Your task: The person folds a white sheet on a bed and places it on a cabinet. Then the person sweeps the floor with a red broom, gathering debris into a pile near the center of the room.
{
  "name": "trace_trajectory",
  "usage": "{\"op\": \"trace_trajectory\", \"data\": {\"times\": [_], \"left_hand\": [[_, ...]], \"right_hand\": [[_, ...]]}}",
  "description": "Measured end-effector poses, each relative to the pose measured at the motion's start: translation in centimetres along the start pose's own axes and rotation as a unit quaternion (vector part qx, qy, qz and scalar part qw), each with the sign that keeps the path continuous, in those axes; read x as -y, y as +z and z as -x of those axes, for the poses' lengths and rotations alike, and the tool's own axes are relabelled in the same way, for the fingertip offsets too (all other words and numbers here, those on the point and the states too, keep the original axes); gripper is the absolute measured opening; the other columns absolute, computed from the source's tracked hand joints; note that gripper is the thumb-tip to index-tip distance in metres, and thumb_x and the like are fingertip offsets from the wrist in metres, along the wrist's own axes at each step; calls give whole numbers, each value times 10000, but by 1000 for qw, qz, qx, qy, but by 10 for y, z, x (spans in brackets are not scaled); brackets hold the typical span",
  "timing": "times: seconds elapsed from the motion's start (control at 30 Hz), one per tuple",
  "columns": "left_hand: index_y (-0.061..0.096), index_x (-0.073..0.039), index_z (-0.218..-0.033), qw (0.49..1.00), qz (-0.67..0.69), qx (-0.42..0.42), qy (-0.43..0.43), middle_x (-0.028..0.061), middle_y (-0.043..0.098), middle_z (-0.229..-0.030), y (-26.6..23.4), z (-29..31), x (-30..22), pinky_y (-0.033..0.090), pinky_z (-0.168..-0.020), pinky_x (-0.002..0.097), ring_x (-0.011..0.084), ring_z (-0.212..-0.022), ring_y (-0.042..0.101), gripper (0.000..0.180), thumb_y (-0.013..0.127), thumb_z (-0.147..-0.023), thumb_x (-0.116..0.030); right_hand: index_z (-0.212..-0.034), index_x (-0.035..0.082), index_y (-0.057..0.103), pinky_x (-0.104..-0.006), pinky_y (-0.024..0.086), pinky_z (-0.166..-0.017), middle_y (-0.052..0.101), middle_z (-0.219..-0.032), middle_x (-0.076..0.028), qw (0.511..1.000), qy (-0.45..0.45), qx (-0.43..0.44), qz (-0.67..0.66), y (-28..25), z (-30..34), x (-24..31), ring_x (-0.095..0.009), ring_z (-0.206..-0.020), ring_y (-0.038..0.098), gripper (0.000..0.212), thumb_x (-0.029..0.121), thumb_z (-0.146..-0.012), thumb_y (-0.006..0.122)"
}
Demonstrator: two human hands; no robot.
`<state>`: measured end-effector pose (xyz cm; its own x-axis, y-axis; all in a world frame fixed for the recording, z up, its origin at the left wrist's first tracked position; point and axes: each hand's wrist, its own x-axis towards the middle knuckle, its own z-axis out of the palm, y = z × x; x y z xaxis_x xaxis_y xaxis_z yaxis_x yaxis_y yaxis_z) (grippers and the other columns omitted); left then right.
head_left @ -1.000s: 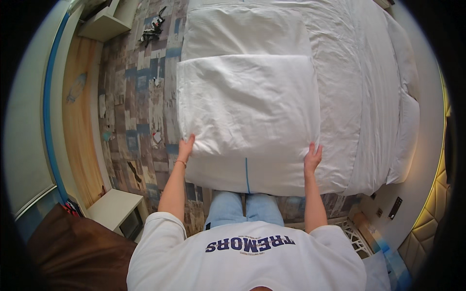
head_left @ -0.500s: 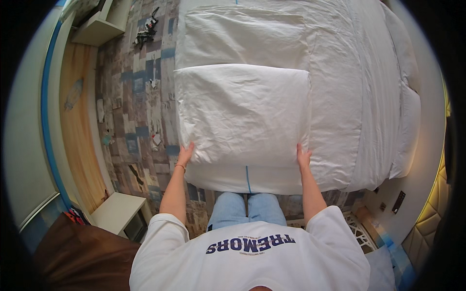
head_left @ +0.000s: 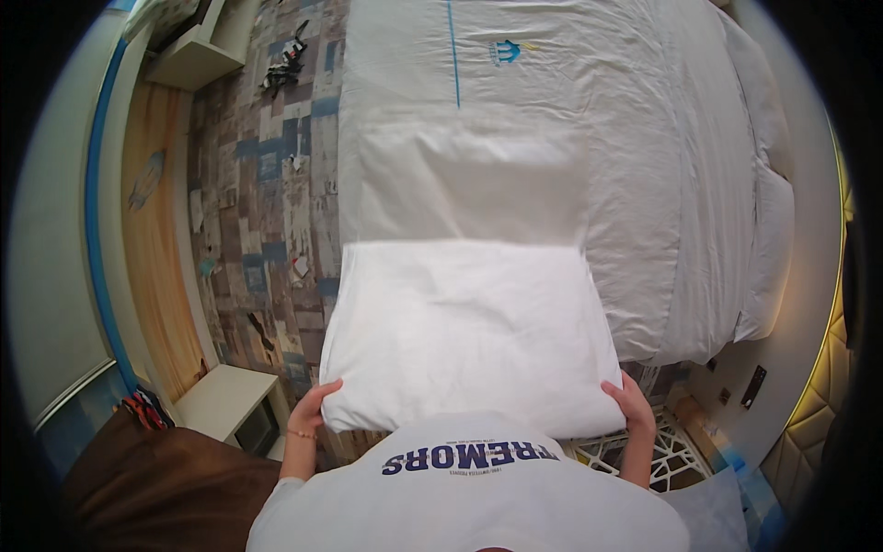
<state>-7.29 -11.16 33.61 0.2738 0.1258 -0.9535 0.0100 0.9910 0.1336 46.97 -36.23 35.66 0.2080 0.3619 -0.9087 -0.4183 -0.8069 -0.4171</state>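
A folded white sheet (head_left: 469,331) stretches between my two hands, drawn up in front of my shirt. My left hand (head_left: 315,407), with a thin bracelet at the wrist, grips its near left corner. The near right corner is pinched in my right hand (head_left: 633,405), thumb on top. The sheet's far part still lies on the bed (head_left: 635,212), where a crease crosses it. Fingers of both hands are partly hidden under the cloth. Beyond the sheet, the white bed cover shows a blue stripe (head_left: 454,55) and a small blue emblem (head_left: 506,52).
White pillows (head_left: 774,248) lie along the bed's right end. Patchwork-patterned floor (head_left: 267,193) runs along the left, with a dark tangled item (head_left: 285,66) on it. A low white cabinet (head_left: 221,391) and brown cloth (head_left: 175,474) stand lower left. A white lattice piece (head_left: 676,446) is at lower right.
Both hands have moved toward me and slightly apart, pulling the sheet's near edge off the bed. The far part has slid nearer, uncovering the emblem and stripe.
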Motion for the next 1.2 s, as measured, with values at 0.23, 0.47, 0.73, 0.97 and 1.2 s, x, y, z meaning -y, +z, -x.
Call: {"op": "trace_trajectory", "data": {"times": [0.23, 0.47, 0.73, 0.97, 1.2], "left_hand": [[470, 84, -1297, 987, 102, 38, 114, 210, 592, -1236, 29, -18, -76, 506, -958, 431, 305, -1077, 627, 461, 525, -912, -163], [519, 9, -1295, 964, 10, 119, 238, 178, 616, -1225, 116, -143, -259, 454, -1013, 501, 364, -1174, 565, 560, 313, -1021, -434], [253, 90, -1446, 841, -370, -237, 315, 271, 329, -1469, 56, -325, -224, 261, -1124, 435, 402, -1381, 294, 1136, 569, -760, -759], [297, 135, -1396, 768, -463, -322, 304, 283, 451, -1328, 70, -329, -175, 342, -1066, 412, 376, -1298, 407, 1137, 620, -743, -738], [481, 110, -1292, 900, -378, -151, 159, 218, 601, -1204, 105, -309, -175, 454, -922, 346, 271, -1085, 590, 1012, 571, -773, -755]], "right_hand": [[-1280, -5, 562, -288, 460, -920, 611, -1204, -79, 989, -69, 43, -125, -29, -44, 48, -164, -1056, 585, 423, 115, -880, 628], [-1190, 1, 543, -393, 486, -947, 588, -1182, -168, 896, -177, 85, -397, -54, -241, 178, -262, -1076, 574, 369, 298, -974, 508], [-1389, -52, 372, -401, 380, -1036, 451, -1383, -239, 943, -162, -279, 78, -19, -345, 170, -319, -1280, 443, 994, 665, -765, 663], [-1376, -109, 372, -389, 348, -1066, 488, -1356, -249, 935, -122, -305, 134, 7, -362, 51, -326, -1283, 455, 1144, 781, -702, 620], [-1372, -8, 445, -404, 436, -986, 550, -1316, -161, 992, -27, -89, -84, 4, -357, 71, -269, -1181, 534, 1019, 752, -721, 631]]}}
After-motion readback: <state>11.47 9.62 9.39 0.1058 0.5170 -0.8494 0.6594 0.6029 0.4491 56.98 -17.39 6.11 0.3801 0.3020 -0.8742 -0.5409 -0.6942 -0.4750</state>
